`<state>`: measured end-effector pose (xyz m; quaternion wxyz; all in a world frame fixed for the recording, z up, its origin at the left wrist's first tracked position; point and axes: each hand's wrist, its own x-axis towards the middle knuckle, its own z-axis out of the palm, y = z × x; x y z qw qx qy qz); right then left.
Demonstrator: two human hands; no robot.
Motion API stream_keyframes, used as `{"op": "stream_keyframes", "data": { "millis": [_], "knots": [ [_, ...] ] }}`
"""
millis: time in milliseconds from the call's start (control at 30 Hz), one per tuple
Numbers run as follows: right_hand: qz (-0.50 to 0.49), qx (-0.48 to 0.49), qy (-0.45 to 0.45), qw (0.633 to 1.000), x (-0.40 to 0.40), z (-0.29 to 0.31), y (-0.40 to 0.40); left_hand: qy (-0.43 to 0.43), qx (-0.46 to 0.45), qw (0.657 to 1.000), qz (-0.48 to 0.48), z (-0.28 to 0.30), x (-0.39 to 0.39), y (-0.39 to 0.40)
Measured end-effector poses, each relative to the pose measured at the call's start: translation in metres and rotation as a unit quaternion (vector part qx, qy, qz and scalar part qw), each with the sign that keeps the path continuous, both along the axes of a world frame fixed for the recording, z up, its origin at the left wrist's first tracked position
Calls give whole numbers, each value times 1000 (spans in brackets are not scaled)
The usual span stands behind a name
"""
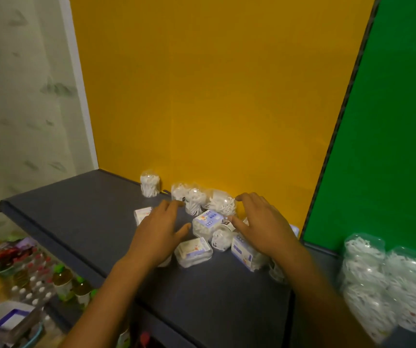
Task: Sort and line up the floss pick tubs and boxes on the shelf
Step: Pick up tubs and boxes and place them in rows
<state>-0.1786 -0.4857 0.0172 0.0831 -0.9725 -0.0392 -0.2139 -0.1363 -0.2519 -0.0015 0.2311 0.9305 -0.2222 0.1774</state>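
A jumble of clear floss pick tubs and white boxes lies on the dark grey shelf (81,212) against the yellow back panel. One tub (149,185) stands apart at the back left. Other tubs (220,202) cluster behind a box with a blue label (207,223). Another box (193,251) lies nearer the front, and a small box (142,214) sits left of my left hand (159,232). My right hand (262,222) hovers over the right side of the pile, covering part of a box (245,256). Both hands have fingers spread and hold nothing.
A green panel (382,146) bounds the shelf on the right. Large clear tubs of floss picks (387,285) stand in front of it at the near right. Below left, a lower level holds bottles (62,277) and packaged goods.
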Motion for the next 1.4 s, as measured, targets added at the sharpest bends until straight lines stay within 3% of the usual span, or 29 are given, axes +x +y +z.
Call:
{"op": "stream_keyframes", "data": {
  "millis": [400,733,1033,1267,1400],
  "knots": [
    [-134,14,22,991,26,-14,27,109,-9,975,-191,-12,111,-20],
    [-195,33,25,980,30,-20,49,284,-12,907,-310,-34,148,-24],
    [-211,26,21,977,31,-12,56,360,-54,866,-343,-30,152,-16],
    [-211,22,20,977,37,-8,59,406,-153,837,-334,-29,146,-5],
    [-215,35,33,975,38,-8,59,365,-202,856,-304,-26,147,2]
  ]
}}
